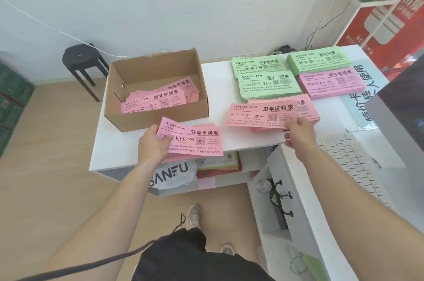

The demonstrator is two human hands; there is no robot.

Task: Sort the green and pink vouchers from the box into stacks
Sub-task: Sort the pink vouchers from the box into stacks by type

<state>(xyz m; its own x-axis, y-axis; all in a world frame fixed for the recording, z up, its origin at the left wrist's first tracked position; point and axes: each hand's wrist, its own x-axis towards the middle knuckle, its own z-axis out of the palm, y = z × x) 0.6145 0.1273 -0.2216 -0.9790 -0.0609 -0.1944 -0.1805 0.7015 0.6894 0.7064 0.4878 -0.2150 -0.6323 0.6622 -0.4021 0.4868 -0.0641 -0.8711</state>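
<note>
The left hand (152, 143) grips a loose fan of pink vouchers (197, 140) at lower centre, the right hand (298, 134) pinches one pink voucher (259, 115) over the skewed pink stack (307, 108) at centre right, where a careless drop could nudge sheets off the counter (218, 97) edge

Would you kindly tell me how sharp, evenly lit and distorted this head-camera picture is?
Head view: soft, even light, no harsh glare; wide-angle distortion leans the black stool and stretches the corners; headline print on the pink voucher in the left hand reads sharply, its fine print smears; the keyboard looks washed out and soft.
</note>
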